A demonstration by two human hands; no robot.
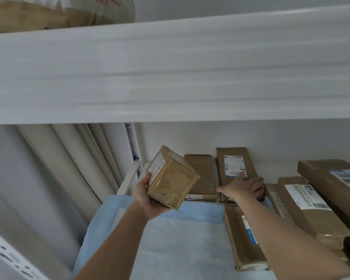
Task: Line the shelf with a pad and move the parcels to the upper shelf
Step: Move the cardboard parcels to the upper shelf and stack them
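We see the upper shelf [170, 67] first: a white beam, motion-blurred, crossing the whole top half of the view. A bagged brown parcel [38, 15] sits on it at the far left, partly cut off.

Below that, the lower shelf carries a light blue pad [180, 239], spread flat and reaching the front edge.

Parcels on the lower shelf, all brown: a long box [331, 178] at far right, another long box [311, 215] just left of it and overlapping, a narrow box [245, 239] lying on the pad's right side, a tall flat parcel [233, 164] leaning at the back wall, and a shorter flat parcel [199, 172] beside it on the left.

Our left hand [150, 201] grips a small cube-shaped box [172, 178] from below, fingers curled round its underside, box tilted and held in the air above the pad's back edge.

Our right hand [245, 186] reaches to the tall flat parcel's lower end, thumb out, fingers curled over its right edge and touching it. We cannot tell if it is a firm grip.
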